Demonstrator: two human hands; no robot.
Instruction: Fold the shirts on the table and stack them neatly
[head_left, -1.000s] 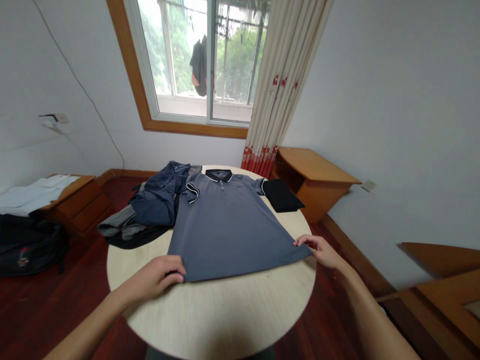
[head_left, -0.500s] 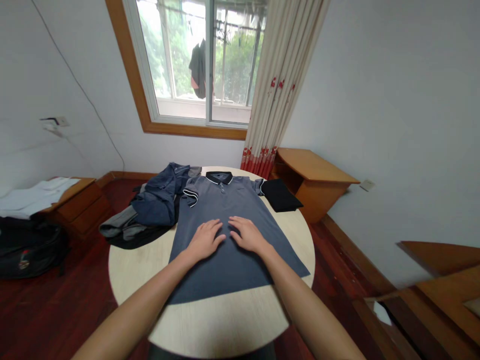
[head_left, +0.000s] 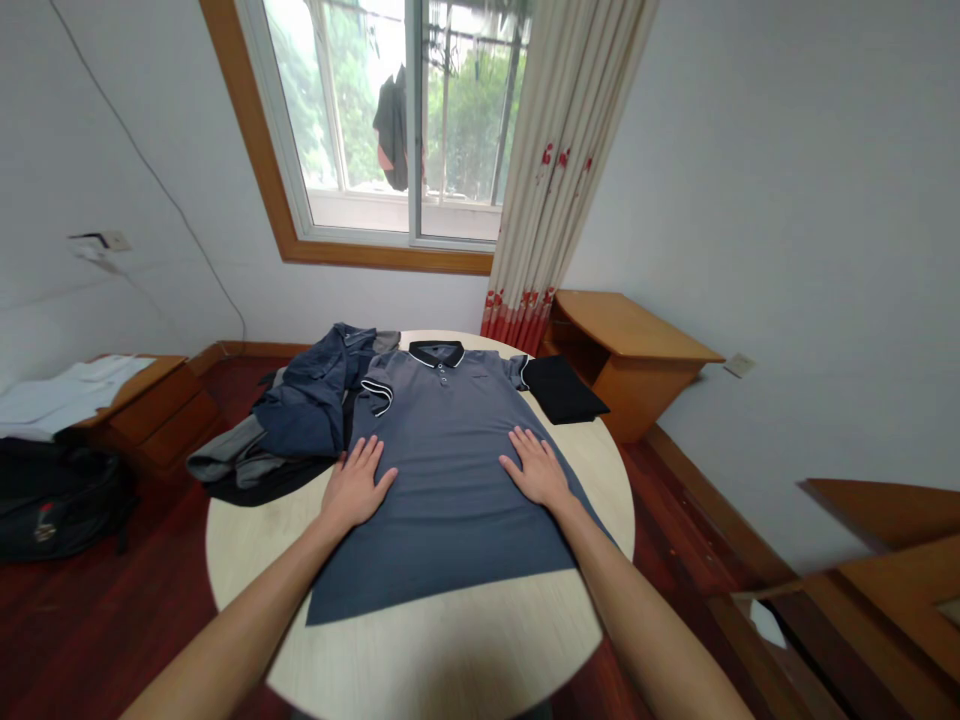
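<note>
A grey-blue polo shirt (head_left: 450,500) lies spread out, front up, on a round pale wooden table (head_left: 450,650). Its black collar with white edging points away from me, and both short sleeves are out to the sides. My left hand (head_left: 358,485) rests flat on the shirt's left edge, fingers spread. On the right part of the shirt, my right hand (head_left: 536,467) lies palm down with its fingers apart. Neither hand grips anything.
A heap of dark blue, grey and black clothes (head_left: 307,400) covers the table's left side. A folded black garment (head_left: 564,390) sits at the right, beside a sleeve. Beyond the table stand a wooden desk (head_left: 637,325) and a curtain (head_left: 555,180). A black bag (head_left: 60,500) is far left.
My hands have moved apart from the shirt's middle, the left one to the left edge and the right one to the right. The shirt's lower left corner now reaches further left.
</note>
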